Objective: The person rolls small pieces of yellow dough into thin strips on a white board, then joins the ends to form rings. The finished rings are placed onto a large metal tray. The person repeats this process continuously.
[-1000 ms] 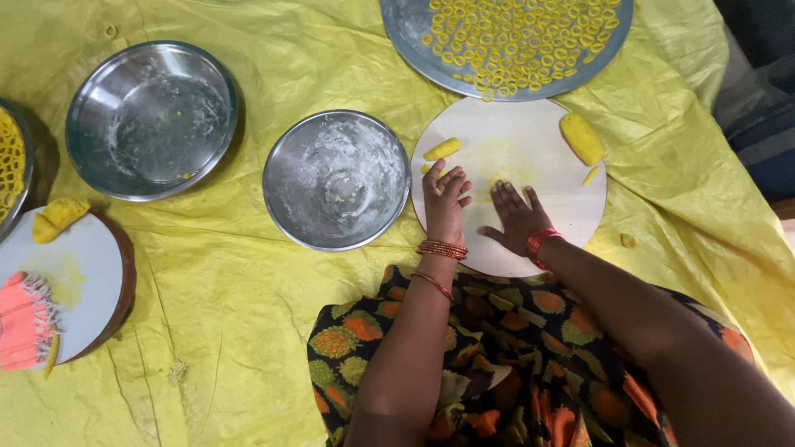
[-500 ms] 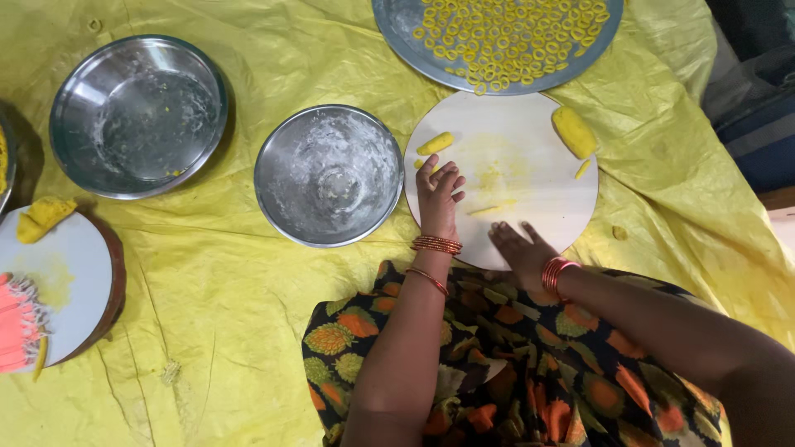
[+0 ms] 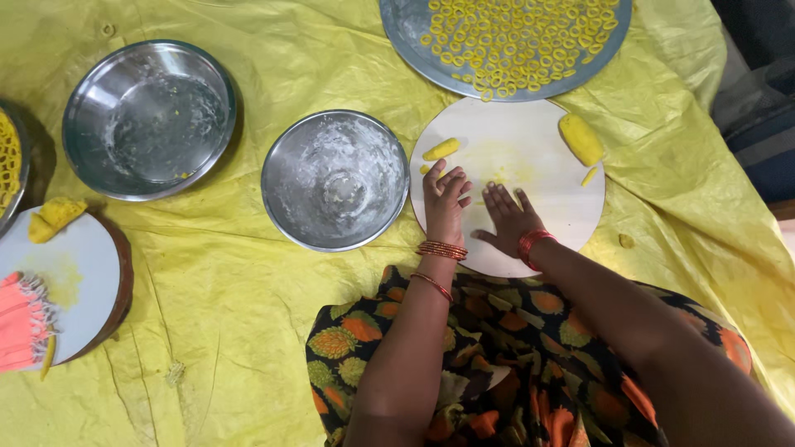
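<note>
While both palms press flat on the round white board (image 3: 530,165), the left hand (image 3: 445,207) and the right hand (image 3: 507,219) lie side by side near the board's near edge, fingers spread and grip released, grasping nothing. Just beyond the left fingertips sits a small yellow dough piece (image 3: 440,150), close to the board's left edge; whether a strand lies under the palms cannot be told. A larger dough lump (image 3: 580,138) rests at the board's right edge, with a thin sliver just beside it. The board lies on a yellow sheet (image 3: 248,331) spread over the floor. Left of the board stands a floured steel bowl (image 3: 335,180), and farther left a bigger steel bowl (image 3: 149,120). Past the board's far edge a steel tray (image 3: 406,33) carries many small yellow dough rings (image 3: 513,37). At the sheet's left edge lies a second white board (image 3: 74,281).
</note>
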